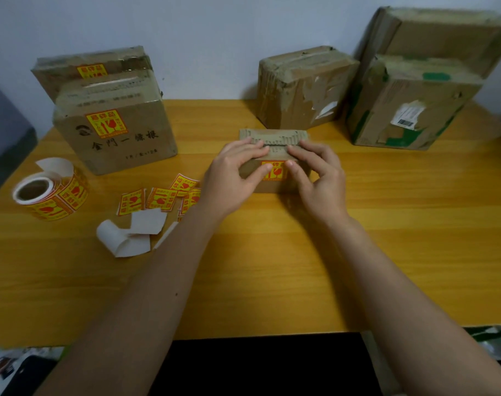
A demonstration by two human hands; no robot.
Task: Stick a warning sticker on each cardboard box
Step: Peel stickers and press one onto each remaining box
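A small cardboard box (273, 136) sits mid-table with a yellow and red warning sticker (275, 171) on its front face. My left hand (233, 178) holds the box's left side, fingers lying over the top and thumb pressing the sticker's left edge. My right hand (319, 178) holds the right side the same way, thumb on the sticker's right edge. At the back left stand two boxes, each with a sticker: a front box (117, 138) and a rear box (89, 67). Three boxes at the back right show no sticker: (303, 87), (409, 107), (443, 35).
A sticker roll (50, 192) lies at the left of the wooden table (386, 224). Several loose stickers (160, 198) and white backing papers (129, 235) lie left of my left forearm. The table's near edge runs along the bottom, with a dark gap below.
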